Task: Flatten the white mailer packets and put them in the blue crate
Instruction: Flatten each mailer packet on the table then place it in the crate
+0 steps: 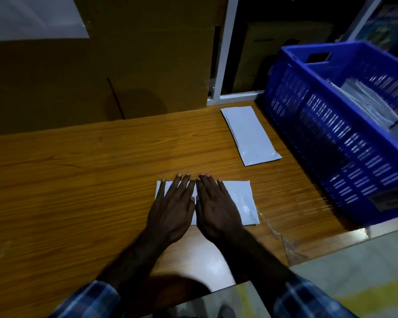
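Note:
A white mailer packet (pixel 241 201) lies flat on the wooden table (pixel 78 171) near its front edge. My left hand (pixel 172 207) and my right hand (pixel 214 207) press on it side by side, palms down, fingers straight. A second white mailer packet (pixel 249 134) lies farther back, untouched, next to the blue crate (pixel 331 134) at the right. The crate holds several pale packets (pixel 368 104) inside.
A large brown cardboard box (pixel 124 65) stands along the table's back edge. A white frame post (pixel 225 49) rises behind the far packet. A scrap of clear plastic film (pixel 283 239) lies at the table's right front corner. The floor shows below the table's edge.

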`<state>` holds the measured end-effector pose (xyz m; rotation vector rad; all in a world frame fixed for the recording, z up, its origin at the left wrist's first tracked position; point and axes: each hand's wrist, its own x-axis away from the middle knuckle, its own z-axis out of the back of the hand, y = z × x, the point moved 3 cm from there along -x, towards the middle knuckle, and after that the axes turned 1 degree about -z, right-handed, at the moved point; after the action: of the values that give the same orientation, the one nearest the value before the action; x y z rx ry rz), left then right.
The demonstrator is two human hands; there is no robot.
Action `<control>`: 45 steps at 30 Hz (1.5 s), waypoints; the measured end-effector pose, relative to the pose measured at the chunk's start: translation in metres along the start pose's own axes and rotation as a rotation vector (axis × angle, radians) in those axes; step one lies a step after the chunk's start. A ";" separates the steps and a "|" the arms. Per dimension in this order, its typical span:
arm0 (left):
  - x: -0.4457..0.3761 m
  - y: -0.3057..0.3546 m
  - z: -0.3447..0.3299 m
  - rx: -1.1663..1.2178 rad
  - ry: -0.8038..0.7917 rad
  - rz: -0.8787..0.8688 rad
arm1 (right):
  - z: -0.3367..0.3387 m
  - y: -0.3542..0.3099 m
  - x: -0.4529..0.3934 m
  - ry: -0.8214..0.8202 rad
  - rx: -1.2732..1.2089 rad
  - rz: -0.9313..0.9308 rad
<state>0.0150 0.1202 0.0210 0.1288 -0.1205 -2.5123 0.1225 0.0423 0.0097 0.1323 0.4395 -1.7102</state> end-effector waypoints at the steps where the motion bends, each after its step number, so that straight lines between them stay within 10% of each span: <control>1: 0.001 0.000 -0.002 -0.004 -0.001 0.005 | -0.002 0.001 0.002 0.010 -0.006 -0.001; 18: 0.023 -0.036 0.000 0.120 -0.035 0.154 | 0.030 0.079 0.034 -0.145 0.121 -0.373; 29: -0.024 0.060 0.011 0.067 -0.052 -0.097 | 0.032 0.081 0.037 -0.160 0.182 -0.356; 45: -0.006 0.005 0.005 0.036 -0.032 0.036 | 0.035 0.036 0.003 -0.179 0.040 -0.197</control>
<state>0.0218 0.1197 0.0272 0.1001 -0.1790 -2.4775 0.1623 0.0220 0.0333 -0.0361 0.2928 -1.9059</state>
